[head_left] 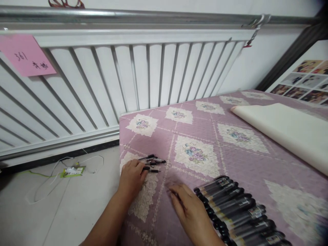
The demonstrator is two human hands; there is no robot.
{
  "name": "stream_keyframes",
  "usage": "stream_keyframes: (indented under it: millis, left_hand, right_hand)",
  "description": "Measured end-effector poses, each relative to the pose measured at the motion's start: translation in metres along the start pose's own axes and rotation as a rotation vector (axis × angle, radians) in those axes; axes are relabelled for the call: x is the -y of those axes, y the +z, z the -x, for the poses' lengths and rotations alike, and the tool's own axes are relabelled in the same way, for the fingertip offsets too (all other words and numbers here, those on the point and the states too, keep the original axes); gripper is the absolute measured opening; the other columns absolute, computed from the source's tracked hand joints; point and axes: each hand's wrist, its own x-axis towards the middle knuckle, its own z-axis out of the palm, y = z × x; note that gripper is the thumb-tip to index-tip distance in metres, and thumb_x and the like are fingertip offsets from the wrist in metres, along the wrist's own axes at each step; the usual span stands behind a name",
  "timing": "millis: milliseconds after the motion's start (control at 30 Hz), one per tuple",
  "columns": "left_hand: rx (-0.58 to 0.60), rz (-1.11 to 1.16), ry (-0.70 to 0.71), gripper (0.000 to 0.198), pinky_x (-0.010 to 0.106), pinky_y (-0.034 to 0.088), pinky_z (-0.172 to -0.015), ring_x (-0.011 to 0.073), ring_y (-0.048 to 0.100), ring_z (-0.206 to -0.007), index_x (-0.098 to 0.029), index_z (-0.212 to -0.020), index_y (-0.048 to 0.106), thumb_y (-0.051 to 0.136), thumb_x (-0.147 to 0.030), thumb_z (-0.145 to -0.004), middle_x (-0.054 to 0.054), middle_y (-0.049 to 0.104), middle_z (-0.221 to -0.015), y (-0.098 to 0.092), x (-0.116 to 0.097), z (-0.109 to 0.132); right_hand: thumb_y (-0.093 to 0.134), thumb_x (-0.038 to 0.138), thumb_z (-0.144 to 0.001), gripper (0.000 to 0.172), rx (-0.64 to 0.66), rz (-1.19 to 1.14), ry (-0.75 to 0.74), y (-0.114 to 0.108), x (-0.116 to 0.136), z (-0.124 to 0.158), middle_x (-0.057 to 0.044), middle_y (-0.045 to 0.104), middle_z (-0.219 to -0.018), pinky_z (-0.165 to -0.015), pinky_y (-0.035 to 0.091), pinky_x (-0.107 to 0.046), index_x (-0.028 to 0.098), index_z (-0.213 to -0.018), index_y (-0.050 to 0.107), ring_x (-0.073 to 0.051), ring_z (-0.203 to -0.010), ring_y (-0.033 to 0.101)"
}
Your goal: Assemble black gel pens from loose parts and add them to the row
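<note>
My left hand [132,177] rests on the purple patterned cloth [230,157], fingers curled and pinching at a small cluster of black pen parts [153,162] near the cloth's left edge. My right hand [189,208] lies lower and to the right, fingers together and slightly blurred, with something dark and thin under the fingertips. Just right of it lies a tidy row of several black pens [238,212], side by side, running toward the bottom right corner.
A white radiator [123,85] with a metal rail above fills the back wall, with a pink note [27,54] stuck on it. A cream roll of paper [284,130] lies at the right. A green power strip and white cables [73,171] lie on the floor at left.
</note>
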Motion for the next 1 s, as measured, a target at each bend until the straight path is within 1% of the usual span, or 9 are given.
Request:
stream_keyframes:
  millis: [200,267,367,433,567,733,867,1000]
  left_hand:
    - [0.025,0.075,0.073,0.006,0.036,0.04,-0.079,0.0226,0.056,-0.091,-0.023,-0.088,0.066,0.06,-0.024,-0.088,0.002,0.062,-0.089,-0.001,-0.008,0.003]
    - [0.001,0.075,0.08,0.007,0.036,0.04,-0.08,0.0225,0.056,-0.091,-0.024,-0.087,0.066,0.059,-0.024,-0.088,0.002,0.062,-0.088,0.001,-0.01,0.003]
    - [-0.061,0.048,0.061,0.01,0.037,0.039,-0.083,0.0227,0.055,-0.093,-0.025,-0.091,0.067,0.057,-0.024,-0.089,0.002,0.063,-0.093,0.006,-0.012,0.001]
    - [-0.071,0.017,0.053,0.011,0.037,0.039,-0.084,0.0228,0.055,-0.094,-0.025,-0.093,0.067,0.057,-0.024,-0.089,0.003,0.064,-0.096,0.009,-0.014,-0.002]
    - [-0.045,-0.03,0.029,0.012,0.038,0.039,-0.083,0.0241,0.054,-0.097,-0.025,-0.093,0.068,0.056,-0.025,-0.089,0.003,0.064,-0.096,0.014,-0.019,-0.005]
    - [-0.024,-0.02,0.035,0.014,0.039,0.04,-0.081,0.0256,0.054,-0.096,-0.023,-0.092,0.067,0.053,-0.025,-0.09,0.005,0.063,-0.097,0.017,-0.022,-0.006]
    - [0.01,0.049,0.106,0.015,0.037,0.041,-0.082,0.0227,0.054,-0.089,-0.021,-0.086,0.065,0.051,-0.022,-0.09,0.005,0.061,-0.09,0.018,-0.024,-0.006]
    - [0.086,0.163,0.215,0.016,0.032,0.042,-0.079,0.0196,0.055,-0.086,-0.02,-0.083,0.065,0.051,-0.018,-0.09,0.004,0.061,-0.087,0.014,-0.028,-0.004]
  right_hand:
    - [0.044,0.017,-0.092,0.018,0.043,-0.018,0.041,0.004,-0.001,-0.004,-0.003,0.064,-0.089,-0.072,0.051,-0.03,0.024,-0.1,0.058,-0.018,-0.082,0.064]
    - [0.044,0.016,-0.091,0.018,0.044,-0.024,0.046,0.005,-0.001,-0.004,-0.003,0.064,-0.089,-0.071,0.051,-0.029,0.024,-0.098,0.058,-0.018,-0.082,0.063]
    - [0.045,0.016,-0.091,0.017,0.04,-0.035,0.044,0.006,0.0,-0.004,-0.003,0.064,-0.089,-0.072,0.051,-0.029,0.024,-0.097,0.059,-0.017,-0.083,0.063]
    - [0.045,0.016,-0.09,0.017,0.039,-0.035,0.037,0.006,0.0,-0.004,-0.003,0.064,-0.09,-0.073,0.051,-0.029,0.024,-0.097,0.059,-0.017,-0.084,0.064]
    - [0.045,0.016,-0.091,0.017,0.032,-0.024,0.034,0.006,0.001,-0.003,-0.003,0.065,-0.088,-0.072,0.051,-0.028,0.024,-0.096,0.059,-0.017,-0.082,0.064]
    - [0.045,0.015,-0.09,0.018,0.056,-0.026,0.05,0.003,0.003,-0.001,-0.003,0.065,-0.089,-0.073,0.051,-0.029,0.023,-0.097,0.059,-0.018,-0.083,0.064]
    - [0.045,0.014,-0.09,0.019,0.074,-0.024,0.071,0.002,0.003,-0.001,-0.004,0.065,-0.09,-0.073,0.052,-0.03,0.023,-0.097,0.06,-0.018,-0.084,0.064]
    - [0.045,0.014,-0.09,0.019,0.089,-0.018,0.087,0.003,0.002,-0.001,-0.004,0.065,-0.09,-0.073,0.051,-0.031,0.022,-0.098,0.06,-0.019,-0.085,0.063]
